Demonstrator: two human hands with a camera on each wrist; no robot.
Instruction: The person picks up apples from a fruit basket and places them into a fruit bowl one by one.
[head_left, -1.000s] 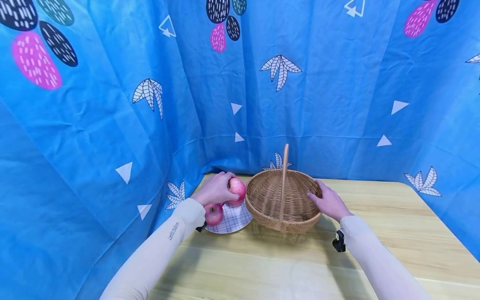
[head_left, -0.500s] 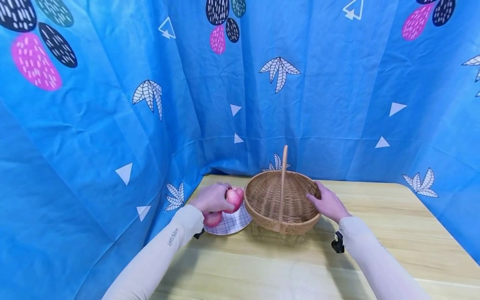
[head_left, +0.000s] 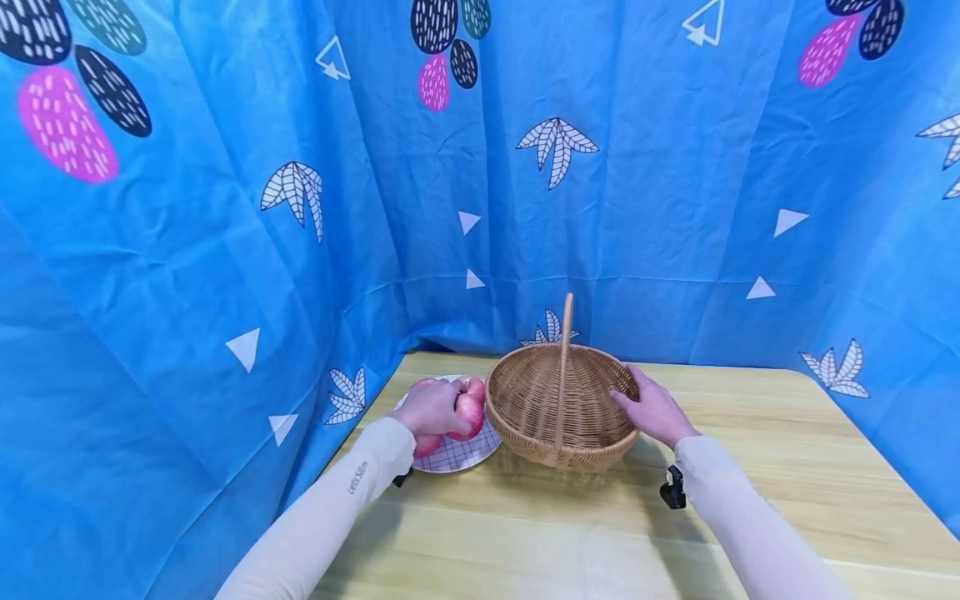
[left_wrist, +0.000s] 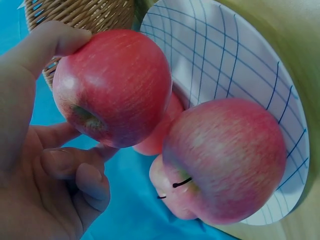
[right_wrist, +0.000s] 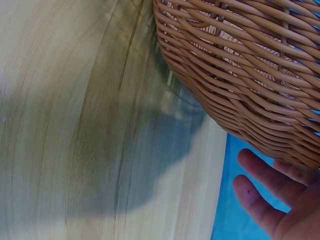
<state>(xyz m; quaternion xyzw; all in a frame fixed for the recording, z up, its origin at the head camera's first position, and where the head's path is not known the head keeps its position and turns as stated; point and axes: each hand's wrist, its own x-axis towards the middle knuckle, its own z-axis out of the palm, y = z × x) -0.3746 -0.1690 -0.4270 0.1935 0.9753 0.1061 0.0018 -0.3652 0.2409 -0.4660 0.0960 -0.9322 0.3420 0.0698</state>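
Note:
My left hand (head_left: 429, 409) pinches a red apple (left_wrist: 112, 87) between its thumb and fingers, over the checked plate (head_left: 468, 454). In the left wrist view the thumb presses the apple's upper side and the last fingers curl loosely beneath. Beside it on the plate sits a larger-looking apple (left_wrist: 225, 160) with a dark stem; parts of further apples (left_wrist: 170, 190) show behind it. At the right side of the wicker basket (head_left: 525, 400), my right hand (head_left: 660, 408) grips the rim, thumb inside and fingers outside. Its fingertips show under the weave in the right wrist view.
The basket stands right against the plate's right side, its tall arched handle (head_left: 566, 358) upright. Both rest on a light wooden table (head_left: 555, 542). A blue patterned curtain (head_left: 637, 233) hangs close behind and to the left.
My left hand has come slightly nearer with the apple, and another apple behind it has come into sight. The right hand keeps its grip on the basket rim.

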